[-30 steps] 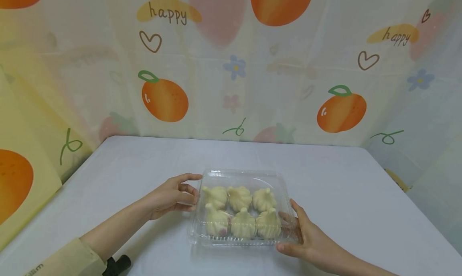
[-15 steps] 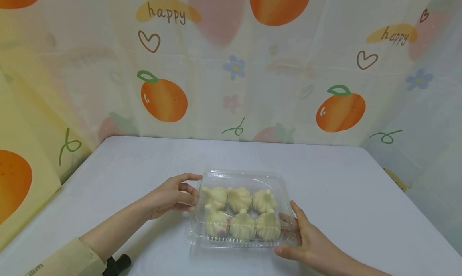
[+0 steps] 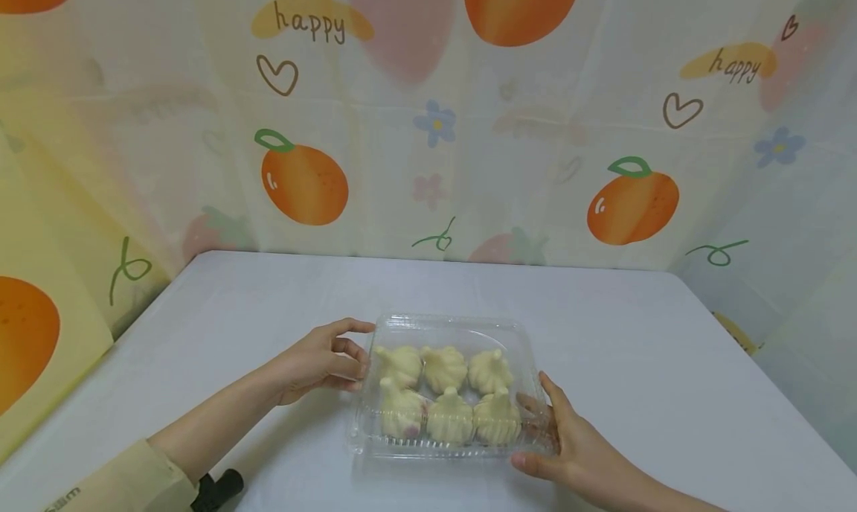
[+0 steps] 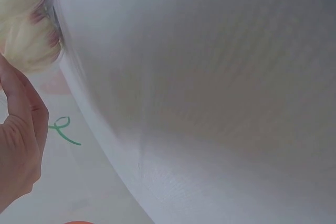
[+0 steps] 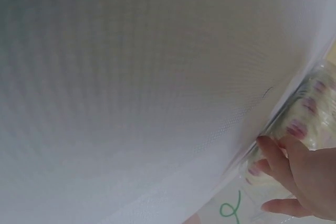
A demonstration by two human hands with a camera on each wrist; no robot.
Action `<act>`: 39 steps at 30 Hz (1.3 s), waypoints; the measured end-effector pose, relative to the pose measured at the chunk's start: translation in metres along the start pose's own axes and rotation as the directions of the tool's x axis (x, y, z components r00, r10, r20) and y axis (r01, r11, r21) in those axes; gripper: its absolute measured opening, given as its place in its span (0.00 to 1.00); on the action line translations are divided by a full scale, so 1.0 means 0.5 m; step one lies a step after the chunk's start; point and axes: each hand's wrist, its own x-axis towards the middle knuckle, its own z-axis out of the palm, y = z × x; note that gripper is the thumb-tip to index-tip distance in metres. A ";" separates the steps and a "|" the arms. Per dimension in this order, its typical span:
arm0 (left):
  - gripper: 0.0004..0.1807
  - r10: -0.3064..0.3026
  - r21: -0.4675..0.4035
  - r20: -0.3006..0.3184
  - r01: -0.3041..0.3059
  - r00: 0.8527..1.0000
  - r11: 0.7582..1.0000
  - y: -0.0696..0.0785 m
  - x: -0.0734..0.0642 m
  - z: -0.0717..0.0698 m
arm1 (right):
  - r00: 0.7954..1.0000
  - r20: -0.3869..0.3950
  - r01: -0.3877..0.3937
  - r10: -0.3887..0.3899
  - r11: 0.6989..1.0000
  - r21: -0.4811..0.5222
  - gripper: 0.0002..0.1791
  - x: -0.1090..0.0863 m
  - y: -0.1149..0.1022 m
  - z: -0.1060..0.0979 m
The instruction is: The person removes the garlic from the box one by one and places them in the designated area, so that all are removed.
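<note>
A clear plastic clamshell box (image 3: 462, 326) lies at the front middle of the white table, its lid down. Inside it sit several cream garlic bulbs (image 3: 445, 369) in two rows, stems up; purple patches show on their undersides in the right wrist view. My left hand (image 3: 321, 363) holds the box's left side, one finger reaching to the far corner and the others bent against the wall. With the right hand (image 3: 579, 441) I hold the right side, thumb at the near corner and some fingers seen through the plastic.
The white table (image 3: 268, 296) extends beyond the box to a fruit-print cloth (image 3: 535, 147) hanging behind it. A similar yellowish cloth hangs at the left. A short black cylinder (image 3: 228, 486) sticks out below the left sleeve (image 3: 134, 482).
Almost nothing moves. The box's near edge and the right thumb shift very slightly towards me and back; the left hand stays in place.
</note>
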 end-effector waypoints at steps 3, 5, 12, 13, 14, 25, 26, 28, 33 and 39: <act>0.41 0.004 -0.002 0.007 -0.004 1.000 1.000 0.000 0.000 -0.001 | 1.000 0.015 -0.008 0.008 0.999 0.047 0.62 0.001 -0.001 -0.001; 0.41 0.009 -0.006 0.010 -0.009 1.000 1.000 0.000 0.000 -0.001 | 1.000 0.026 -0.006 0.004 0.997 0.078 0.61 0.002 -0.001 -0.002; 0.40 0.014 -0.009 0.011 -0.014 1.000 1.000 -0.001 0.000 -0.002 | 0.999 0.035 0.002 -0.006 0.993 0.114 0.57 0.004 0.001 -0.006; 0.40 0.012 -0.009 0.010 -0.012 1.000 1.000 -0.001 0.000 -0.002 | 0.999 0.034 0.007 -0.011 0.993 0.117 0.56 0.004 0.002 -0.007; 0.40 0.012 -0.010 0.010 -0.012 1.000 1.000 -0.001 0.000 -0.003 | 0.999 0.035 0.009 -0.014 0.992 0.123 0.56 0.004 0.002 -0.007; 0.40 0.012 -0.018 0.009 -0.012 1.000 1.000 -0.006 0.002 -0.006 | 0.998 0.053 0.025 -0.035 0.982 0.186 0.49 0.004 0.004 -0.012; 0.40 0.014 -0.018 0.011 -0.013 1.000 1.000 -0.007 0.002 -0.006 | 0.998 0.056 0.021 -0.032 0.981 0.193 0.48 0.004 0.004 -0.012; 0.40 0.016 -0.019 0.015 -0.016 1.000 1.000 -0.007 0.002 -0.005 | 0.998 0.066 0.006 -0.020 0.978 0.207 0.47 0.005 0.005 -0.013; 0.40 0.018 -0.022 0.018 -0.018 1.000 1.000 -0.008 0.003 -0.004 | 0.997 0.083 -0.021 0.002 0.972 0.233 0.46 0.005 0.006 -0.013; 0.40 0.020 -0.025 0.018 -0.019 1.000 1.000 -0.007 0.002 -0.002 | 0.996 0.088 -0.037 0.015 0.967 0.252 0.44 0.006 0.008 -0.013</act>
